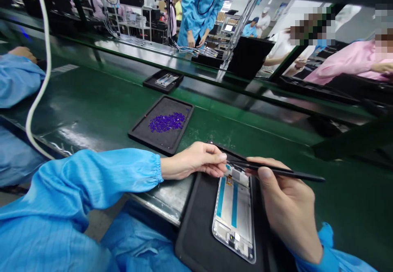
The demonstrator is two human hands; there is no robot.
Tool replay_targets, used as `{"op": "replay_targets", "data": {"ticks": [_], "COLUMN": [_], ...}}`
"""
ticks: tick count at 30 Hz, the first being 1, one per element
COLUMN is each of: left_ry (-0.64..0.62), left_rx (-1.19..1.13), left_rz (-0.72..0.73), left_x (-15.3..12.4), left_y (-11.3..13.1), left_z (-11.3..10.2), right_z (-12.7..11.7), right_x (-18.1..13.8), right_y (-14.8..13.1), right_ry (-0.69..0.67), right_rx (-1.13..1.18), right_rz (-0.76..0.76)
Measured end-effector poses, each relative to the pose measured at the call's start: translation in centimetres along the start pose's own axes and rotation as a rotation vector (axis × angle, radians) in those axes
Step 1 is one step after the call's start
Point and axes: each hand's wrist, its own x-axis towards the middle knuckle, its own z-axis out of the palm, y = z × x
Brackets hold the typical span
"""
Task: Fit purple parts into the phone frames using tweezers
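Note:
An open phone frame (233, 214) with blue strips lies on a black mat (196, 231) at the near edge of the green belt. My left hand (195, 160) rests at the frame's top left corner, fingers pinched together on its edge. My right hand (287, 206) grips black tweezers (276, 170), whose tips point left onto the top of the frame. A black tray (144, 130) holding a small pile of purple bits (167, 122) sits just beyond my left hand.
A second black tray (150, 84) with another phone frame (166, 79) lies farther back on the green belt (92, 100). A white cable (43, 79) hangs at left. Another worker's blue sleeve (15, 79) is at far left; people stand beyond the line.

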Motion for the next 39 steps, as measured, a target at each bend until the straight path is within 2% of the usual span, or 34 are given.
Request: {"op": "replay_targets", "data": {"ticks": [5, 11, 18, 21, 29, 33, 39], "left_ry": [0.028, -0.018, -0.043, -0.063, -0.038, -0.066, -0.094], "left_rx": [-0.001, 0.037, 0.058, 0.212, 1.000, 1.131, 1.176], "left_rz": [0.018, 0.062, 0.043, 0.082, 0.344, 0.430, 0.531], "left_x": [0.1, 0.2, 0.7, 0.8, -0.5, -0.6, -0.4], "left_y": [0.0, -0.3, -0.6, -0.6, 1.0, 0.9, -0.1], "left_z": [-0.2, -0.5, -0.9, -0.8, -0.6, -0.7, -1.2], "right_z": [0.0, 0.0, 0.0, 0.0, 0.0, 0.2, 0.5], "right_x": [-0.2, -0.4, -0.3, -0.4, -0.2, -0.1, 0.0], "right_y": [0.0, 0.3, 0.3, 0.5, 1.7, 1.3, 1.0], "right_ry": [0.013, 0.014, -0.017, -0.035, -0.145, -0.191, -0.210], "right_rx": [0.013, -0.021, 0.006, 0.006, 0.093, 0.151, 0.209], "right_rz": [0.008, 0.029, 0.025, 0.033, 0.175, 0.262, 0.312]}}
